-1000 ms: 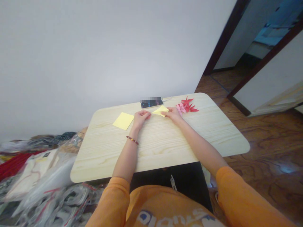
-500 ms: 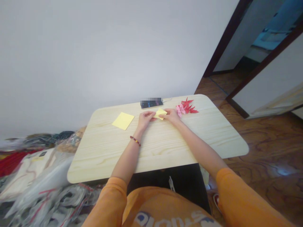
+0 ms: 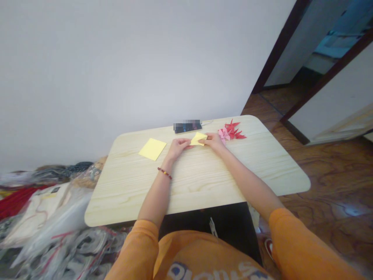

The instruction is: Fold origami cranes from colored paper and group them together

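Both hands pinch a small folded piece of yellow paper (image 3: 198,138) on the pale wooden table (image 3: 204,182) — left hand (image 3: 178,147) at its near-left edge, right hand (image 3: 215,141) at its right corner. A flat yellow paper square (image 3: 152,149) lies just left; a dark phone (image 3: 188,126) and red and pink folded paper figures (image 3: 231,132) lie behind and to the right.

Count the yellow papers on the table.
2: a flat sheet lies left of the left hand; a folded piece is held between it and the right hand. More may hide under the sheet.

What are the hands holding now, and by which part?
A folded yellow paper: the right hand pinches its right edge, the left hand touches its left corner, grip unclear.
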{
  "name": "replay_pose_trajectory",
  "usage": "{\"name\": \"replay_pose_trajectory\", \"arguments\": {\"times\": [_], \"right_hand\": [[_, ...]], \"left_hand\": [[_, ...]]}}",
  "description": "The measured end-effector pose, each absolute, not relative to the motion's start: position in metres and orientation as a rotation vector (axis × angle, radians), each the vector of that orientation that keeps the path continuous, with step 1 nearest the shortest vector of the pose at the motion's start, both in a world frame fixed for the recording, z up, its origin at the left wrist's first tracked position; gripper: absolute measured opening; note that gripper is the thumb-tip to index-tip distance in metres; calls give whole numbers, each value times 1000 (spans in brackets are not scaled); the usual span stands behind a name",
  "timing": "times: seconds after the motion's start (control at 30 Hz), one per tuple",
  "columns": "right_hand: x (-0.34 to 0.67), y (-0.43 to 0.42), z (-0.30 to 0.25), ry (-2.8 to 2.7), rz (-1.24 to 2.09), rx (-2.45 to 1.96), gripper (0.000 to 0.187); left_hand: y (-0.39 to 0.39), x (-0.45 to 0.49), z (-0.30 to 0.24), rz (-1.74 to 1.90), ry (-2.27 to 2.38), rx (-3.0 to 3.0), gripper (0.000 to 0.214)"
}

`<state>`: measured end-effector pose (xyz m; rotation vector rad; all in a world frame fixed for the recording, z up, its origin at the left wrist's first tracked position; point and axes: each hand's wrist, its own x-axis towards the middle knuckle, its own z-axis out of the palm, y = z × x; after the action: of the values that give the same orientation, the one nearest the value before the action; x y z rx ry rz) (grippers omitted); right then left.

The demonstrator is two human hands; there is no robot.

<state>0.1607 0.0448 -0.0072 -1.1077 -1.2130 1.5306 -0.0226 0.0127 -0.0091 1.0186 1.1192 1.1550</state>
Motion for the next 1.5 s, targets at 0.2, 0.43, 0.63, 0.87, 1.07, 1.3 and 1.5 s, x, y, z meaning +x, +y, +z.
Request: {"name": "replay_pose_trajectory", "arguments": {"times": [0.2,0.43,0.63,0.87,1.07,1.3,1.5], "right_hand": [[161,45,-8,-1191,1541,-1085,38],[159,44,-8,-1141,1548,-1067,39],[157,39,-2,-1183,1575,-1071,40],[157,37,4,-1226,1566,-1030,34],[160,39,4,-1236,1566,-985,27],[160,42,0,-1212,1591,-968,25],[157,37,2,-1289,1527,-1038,27]], "left_hand": [[9,-31,-3,1091,1042,975,29],[6,-28,4,1118,1061,984,34],[6,-5,-4,1207,1154,1069,43],[9,-7,-6,1253,1208,1053,47],[11,-8,-8,1305,1209,1053,47],[10,-9,-10,1335,1217,1046,39],[8,-1,-11,1452,1264,1130,49]]}}
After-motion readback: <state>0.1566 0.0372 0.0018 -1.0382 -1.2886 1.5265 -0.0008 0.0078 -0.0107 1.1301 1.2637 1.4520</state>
